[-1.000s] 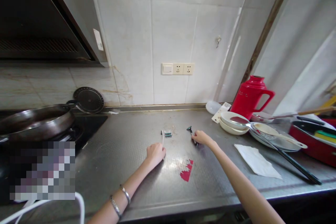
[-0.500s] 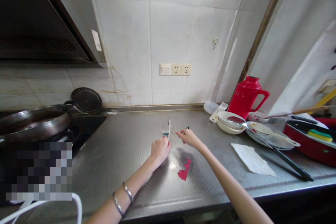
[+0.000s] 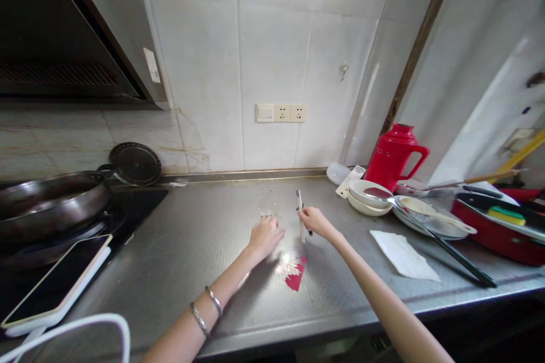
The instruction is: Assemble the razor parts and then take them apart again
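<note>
My right hand (image 3: 317, 222) is closed round a slim, toothbrush-like white stick (image 3: 299, 202), held nearly upright over the steel counter. A small dark piece shows below the fingers; what it belongs to I cannot make out. My left hand (image 3: 264, 238) rests on the counter with its fingers stretched forward, holding nothing that I can see. Just beyond its fingertips is a faint, clear-looking patch (image 3: 268, 206) on the metal. A ragged red scrap (image 3: 295, 279) lies on the counter nearer to me, between the forearms, partly washed out by glare.
Left are a wok (image 3: 55, 198) on the black cooktop and a phone (image 3: 59, 278) with a white cable (image 3: 114, 319). To the right stand a red thermos (image 3: 389, 156), stacked bowls (image 3: 368, 207), a black-handled ladle (image 3: 460, 258), a white napkin (image 3: 402, 255) and a red pan (image 3: 496, 232).
The white stick has passed from my left hand to my right. My left hand now lies flatter on the counter with its fingers extended. The view has shifted slightly.
</note>
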Tool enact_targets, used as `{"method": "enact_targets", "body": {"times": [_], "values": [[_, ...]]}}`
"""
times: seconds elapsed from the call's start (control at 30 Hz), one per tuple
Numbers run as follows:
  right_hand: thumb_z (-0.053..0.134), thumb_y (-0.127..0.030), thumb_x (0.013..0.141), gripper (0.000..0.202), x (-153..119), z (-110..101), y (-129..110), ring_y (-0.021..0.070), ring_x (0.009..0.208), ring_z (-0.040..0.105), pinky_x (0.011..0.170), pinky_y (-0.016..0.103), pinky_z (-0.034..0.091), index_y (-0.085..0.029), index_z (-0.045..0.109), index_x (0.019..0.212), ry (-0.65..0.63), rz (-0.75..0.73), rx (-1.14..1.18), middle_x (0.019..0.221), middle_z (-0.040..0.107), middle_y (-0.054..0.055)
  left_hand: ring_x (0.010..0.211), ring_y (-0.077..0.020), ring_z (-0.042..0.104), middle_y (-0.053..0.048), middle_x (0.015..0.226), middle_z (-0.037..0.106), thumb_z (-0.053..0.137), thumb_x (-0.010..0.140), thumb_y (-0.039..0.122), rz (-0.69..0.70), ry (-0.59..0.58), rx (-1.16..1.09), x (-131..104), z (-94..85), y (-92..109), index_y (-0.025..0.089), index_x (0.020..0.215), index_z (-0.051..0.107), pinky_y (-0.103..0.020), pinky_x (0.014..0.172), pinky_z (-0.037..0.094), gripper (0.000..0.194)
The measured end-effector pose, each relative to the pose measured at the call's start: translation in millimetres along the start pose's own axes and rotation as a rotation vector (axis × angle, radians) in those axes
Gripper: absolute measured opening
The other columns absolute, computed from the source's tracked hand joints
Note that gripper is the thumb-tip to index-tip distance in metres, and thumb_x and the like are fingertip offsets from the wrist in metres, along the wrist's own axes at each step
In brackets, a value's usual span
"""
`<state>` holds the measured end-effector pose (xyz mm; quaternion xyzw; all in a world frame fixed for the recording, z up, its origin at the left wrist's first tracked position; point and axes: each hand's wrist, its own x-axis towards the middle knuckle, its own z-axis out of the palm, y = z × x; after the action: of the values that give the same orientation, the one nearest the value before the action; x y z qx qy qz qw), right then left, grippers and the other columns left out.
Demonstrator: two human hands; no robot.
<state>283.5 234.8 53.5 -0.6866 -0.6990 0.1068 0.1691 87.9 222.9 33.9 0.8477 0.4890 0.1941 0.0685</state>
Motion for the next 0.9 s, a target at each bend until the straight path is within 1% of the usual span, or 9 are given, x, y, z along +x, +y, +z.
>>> {"method": "enact_targets", "body": {"times": [0.07, 0.17, 0.27, 0.4, 0.53, 0.7, 0.8, 0.9], "values": [[0.033, -0.026, 0.088, 0.04, 3.1, -8.5, 22.9, 0.0143, 0.061, 0.059, 0.053, 0.021, 0.032, -0.012, 0.065, 0.069, -0.032, 0.017, -0.048, 0.067, 0.066, 0.01, 0.102, -0.0208, 0.052, -0.009, 0.102, 0.059, 0.051, 0.08, 0.033, 0.017, 0.054, -0.015, 10.7, 3.2, -23.6, 0.016, 0.096, 0.056, -0.03, 0.086, 0.04, 0.024], [0.036, -0.023, 0.087, 0.039, 4.2, -17.3, 52.5, 0.0157, 0.061, 0.06, 0.055, 0.022, 0.034, -0.011, 0.066, 0.066, -0.124, 0.051, -0.117, 0.065, 0.066, 0.011, 0.106, -0.0226, 0.049, -0.01, 0.109, 0.057, 0.056, 0.075, 0.03, 0.047, 0.063, -0.048, 25.8, 9.5, -56.1, 0.015, 0.107, 0.053, -0.034, 0.091, 0.037, 0.035], [0.039, -0.022, 0.085, 0.038, 4.5, -20.4, 69.8, 0.0163, 0.061, 0.061, 0.057, 0.022, 0.036, -0.011, 0.067, 0.062, -0.212, 0.062, -0.161, 0.063, 0.067, 0.012, 0.111, -0.025, 0.047, -0.014, 0.117, 0.055, 0.06, 0.07, 0.028, 0.034, 0.061, -0.094, 36.9, 17.5, -75.1, 0.012, 0.114, 0.05, -0.036, 0.095, 0.035, 0.048], [0.04, -0.021, 0.082, 0.036, 11.0, -18.2, 77.7, 0.0174, 0.063, 0.062, 0.056, 0.022, 0.038, -0.01, 0.068, 0.063, -0.29, 0.055, -0.2, 0.066, 0.068, 0.013, 0.113, -0.0263, 0.047, -0.015, 0.12, 0.054, 0.062, 0.067, 0.028, 0.029, 0.042, -0.145, 46.8, 27.8, -81.4, 0.012, 0.12, 0.047, -0.035, 0.096, 0.035, 0.057], [0.04, -0.021, 0.079, 0.034, 23.7, -11.9, 80.5, 0.0176, 0.065, 0.063, 0.058, 0.022, 0.039, -0.01, 0.069, 0.065, -0.317, 0.051, -0.232, 0.07, 0.069, 0.013, 0.11, -0.0264, 0.051, -0.016, 0.118, 0.055, 0.061, 0.066, 0.026, 0.059, 0.029, -0.153, 52.3, 33.9, -80.9, 0.012, 0.12, 0.046, -0.036, 0.094, 0.037, 0.057], [0.041, -0.023, 0.079, 0.035, 34.6, -4.2, 83.4, 0.0193, 0.065, 0.064, 0.058, 0.024, 0.041, -0.01, 0.069, 0.062, -0.347, 0.048, -0.256, 0.069, 0.069, 0.014, 0.1, -0.024, 0.056, -0.012, 0.108, 0.061, 0.057, 0.068, 0.019, 0.076, 0.007, -0.174, 52.4, 37.0, -82.6, 0.015, 0.118, 0.047, -0.035, 0.09, 0.04, 0.052], [0.041, -0.024, 0.079, 0.035, 35.8, -1.4, 84.0, 0.0205, 0.065, 0.064, 0.058, 0.025, 0.042, -0.01, 0.07, 0.064, -0.358, 0.048, -0.264, 0.069, 0.069, 0.015, 0.1, -0.024, 0.056, -0.012, 0.108, 0.061, 0.056, 0.068, 0.017, 0.072, 0.009, -0.196, 51.7, 37.8, -84.0, 0.015, 0.118, 0.046, -0.036, 0.09, 0.04, 0.052], [0.041, -0.025, 0.079, 0.035, 34.8, 0.2, 83.6, 0.0203, 0.066, 0.064, 0.057, 0.024, 0.042, -0.009, 0.07, 0.068, -0.357, 0.044, -0.266, 0.072, 0.069, 0.015, 0.104, -0.0245, 0.054, -0.013, 0.112, 0.059, 0.057, 0.067, 0.017, 0.061, 0.012, -0.201, 52.3, 37.6, -84.0, 0.015, 0.119, 0.046, -0.036, 0.092, 0.038, 0.053]]}}
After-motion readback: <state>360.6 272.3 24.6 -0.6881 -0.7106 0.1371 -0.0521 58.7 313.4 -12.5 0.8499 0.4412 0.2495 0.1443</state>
